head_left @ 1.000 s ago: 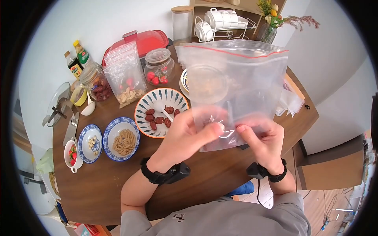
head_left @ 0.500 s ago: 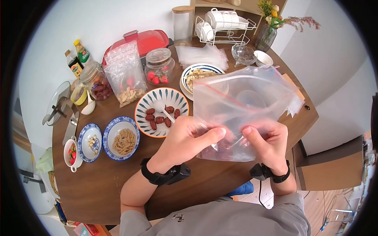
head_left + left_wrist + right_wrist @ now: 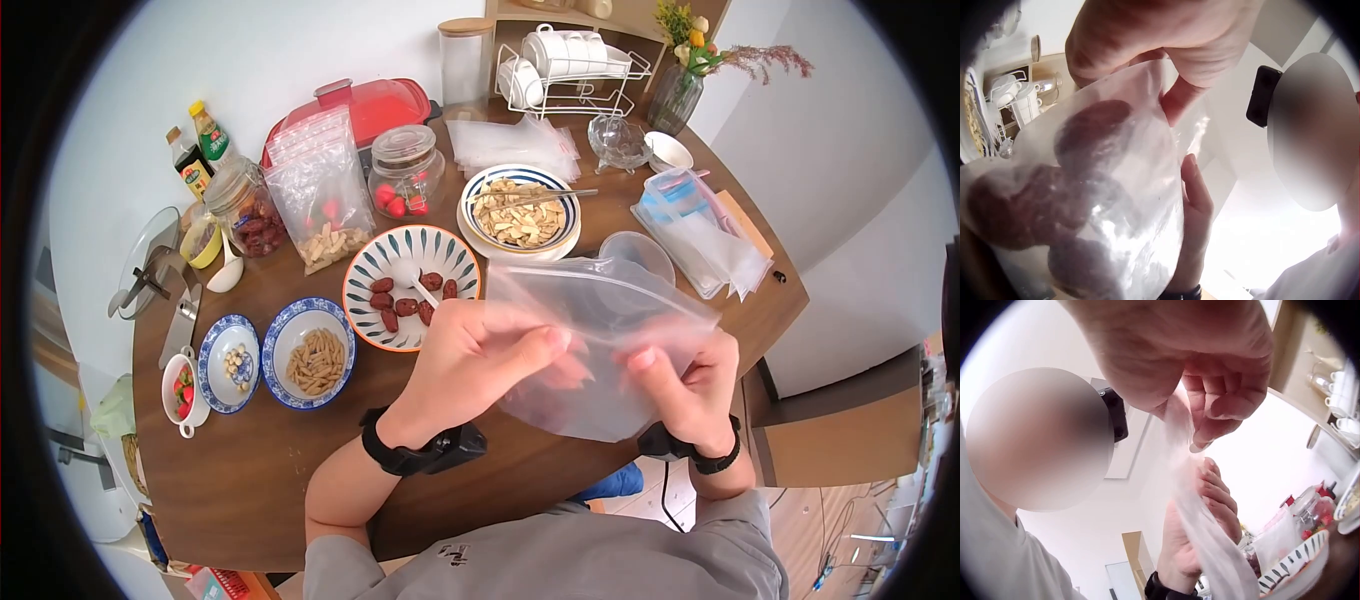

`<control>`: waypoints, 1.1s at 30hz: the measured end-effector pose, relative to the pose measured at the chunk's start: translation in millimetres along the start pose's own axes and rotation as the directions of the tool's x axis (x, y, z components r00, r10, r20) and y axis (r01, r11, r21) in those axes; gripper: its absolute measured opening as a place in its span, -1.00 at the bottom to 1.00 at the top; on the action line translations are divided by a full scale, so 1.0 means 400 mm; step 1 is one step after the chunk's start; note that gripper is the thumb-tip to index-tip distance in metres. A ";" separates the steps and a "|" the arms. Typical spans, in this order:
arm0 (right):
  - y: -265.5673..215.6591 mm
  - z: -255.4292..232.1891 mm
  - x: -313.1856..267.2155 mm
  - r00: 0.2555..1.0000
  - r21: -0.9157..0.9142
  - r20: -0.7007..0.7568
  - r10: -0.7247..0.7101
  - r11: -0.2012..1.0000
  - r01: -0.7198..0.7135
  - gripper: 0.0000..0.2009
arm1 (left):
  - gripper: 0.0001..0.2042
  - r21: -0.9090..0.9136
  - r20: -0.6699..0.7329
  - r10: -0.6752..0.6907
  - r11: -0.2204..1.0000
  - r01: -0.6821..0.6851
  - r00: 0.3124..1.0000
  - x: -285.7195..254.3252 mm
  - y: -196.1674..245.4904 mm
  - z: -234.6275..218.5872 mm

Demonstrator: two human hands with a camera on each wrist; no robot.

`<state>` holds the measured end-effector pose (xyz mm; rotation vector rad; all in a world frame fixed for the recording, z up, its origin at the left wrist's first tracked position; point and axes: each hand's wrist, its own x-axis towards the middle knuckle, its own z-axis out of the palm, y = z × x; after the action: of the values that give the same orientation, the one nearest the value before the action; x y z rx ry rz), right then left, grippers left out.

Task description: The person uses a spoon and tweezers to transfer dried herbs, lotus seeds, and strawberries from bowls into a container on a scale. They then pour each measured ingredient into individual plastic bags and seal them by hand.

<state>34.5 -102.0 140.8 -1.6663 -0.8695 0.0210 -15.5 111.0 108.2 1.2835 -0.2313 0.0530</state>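
Note:
A clear zip bag (image 3: 620, 300) is stretched between my two hands above the front of the table. My left hand (image 3: 475, 360) pinches its left side, thumb over the near face and fingers showing through the plastic. At the right side my right hand (image 3: 695, 385) pinches it in the same way. Close up in the left wrist view, several dark red-brown oval shapes like red dates (image 3: 1094, 128) show through the plastic. The right wrist view catches the bag (image 3: 1194, 506) nearly edge-on. Beside my left hand stands a striped plate (image 3: 360, 325) with red dates and a white spoon.
Behind the bag sit a bowl of pale dried slices (image 3: 520, 215) with tongs and a stack of plastic bags (image 3: 700, 235). Blue-rimmed bowls (image 3: 308, 385) are at the left. Jars, a filled bag (image 3: 325, 220), bottles, a red-lidded pan (image 3: 380, 105) and a cup rack (image 3: 570, 70) line the back.
The bag has tipped down and lower, its top edge dropping from above the bowl of slices to just over my hands. Both hands still pinch it, the right slightly lower.

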 end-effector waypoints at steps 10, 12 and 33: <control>-0.009 0.000 0.007 1.000 -0.101 0.018 -0.026 0.994 0.027 -0.90 | -0.82 0.089 -0.059 0.039 0.996 -0.034 0.997 -0.005 0.035 0.019; -0.012 0.003 0.004 1.000 -0.093 0.002 -0.016 0.996 0.016 -0.89 | -0.81 0.131 -0.045 0.082 0.988 -0.076 0.996 -0.006 0.035 0.021; -0.085 -0.047 0.027 0.940 -0.240 0.340 -0.013 0.966 0.100 -0.94 | -0.86 0.413 0.325 0.375 0.770 -0.486 0.869 -0.045 0.042 0.015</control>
<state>32.8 -111.2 180.2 -1.9093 -1.2206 0.1646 -36.5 111.6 122.2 1.7175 -0.7522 0.3886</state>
